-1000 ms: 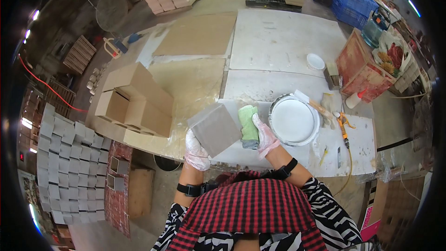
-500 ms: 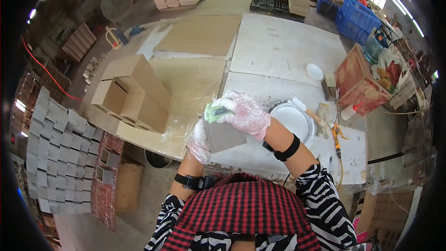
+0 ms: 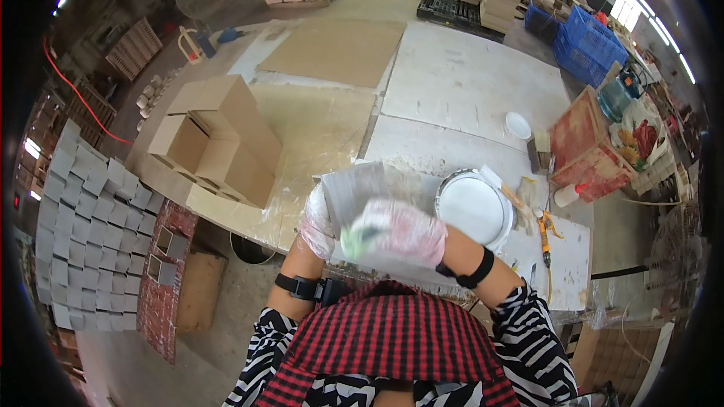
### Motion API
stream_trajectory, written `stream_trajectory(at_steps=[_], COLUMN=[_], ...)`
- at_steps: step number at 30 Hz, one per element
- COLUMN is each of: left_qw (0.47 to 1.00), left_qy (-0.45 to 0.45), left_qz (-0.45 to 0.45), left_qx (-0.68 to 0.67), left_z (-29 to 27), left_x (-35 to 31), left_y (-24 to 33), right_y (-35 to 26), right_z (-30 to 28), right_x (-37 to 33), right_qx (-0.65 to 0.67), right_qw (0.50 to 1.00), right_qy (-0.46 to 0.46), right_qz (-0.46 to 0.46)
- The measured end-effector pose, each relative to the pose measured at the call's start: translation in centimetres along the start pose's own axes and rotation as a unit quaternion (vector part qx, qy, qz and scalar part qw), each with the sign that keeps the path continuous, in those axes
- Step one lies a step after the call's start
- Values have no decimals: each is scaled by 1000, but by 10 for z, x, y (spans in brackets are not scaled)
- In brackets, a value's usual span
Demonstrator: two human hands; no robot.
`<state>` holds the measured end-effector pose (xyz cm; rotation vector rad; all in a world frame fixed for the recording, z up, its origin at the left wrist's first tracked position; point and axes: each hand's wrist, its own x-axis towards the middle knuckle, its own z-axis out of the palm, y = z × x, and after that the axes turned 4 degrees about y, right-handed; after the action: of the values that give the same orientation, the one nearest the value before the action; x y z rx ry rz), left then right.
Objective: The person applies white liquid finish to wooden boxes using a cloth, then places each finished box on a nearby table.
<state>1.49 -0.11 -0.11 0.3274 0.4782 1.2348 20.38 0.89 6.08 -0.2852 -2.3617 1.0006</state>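
Observation:
My left hand, in a whitish, pink-smeared glove, grips the left side of a flat-faced grey piece near the table's front edge. Whether that piece is a board or a box, I cannot tell. In my right hand, gloved likewise and blurred by motion, is a pale green sponge-like pad. It lies over the near part of the grey piece and hides some of it. Just right of that hand stands a round bucket of white paint-like liquid. A brush with a wooden handle rests by its rim.
Brown cardboard boxes stand on the table's left. At right are a white bowl, a red-stained crate, a bottle with a red tip and a yellow spray gun. Stacked grey pieces stand at far left.
My right hand has swept toward me with the green pad, uncovering the far part of the grey piece. My left hand keeps its hold. The whole view has shifted slightly.

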Motion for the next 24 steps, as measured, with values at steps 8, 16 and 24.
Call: stream_trajectory(at_steps=[8, 16, 24], left_qw=[938, 999, 994], left_qy=[-31, 27, 52], left_qz=[165, 35, 76], left_qx=[304, -9, 52], left_z=[11, 4, 0], left_x=[-2, 1, 2], left_y=[-2, 15, 4], right_y=[15, 4, 46], right_z=[-11, 2, -32], right_x=[37, 6, 41], right_qx=[-286, -17, -225], right_qw=[955, 999, 962], right_qy=[78, 2, 81], right_qz=[-6, -46, -130])
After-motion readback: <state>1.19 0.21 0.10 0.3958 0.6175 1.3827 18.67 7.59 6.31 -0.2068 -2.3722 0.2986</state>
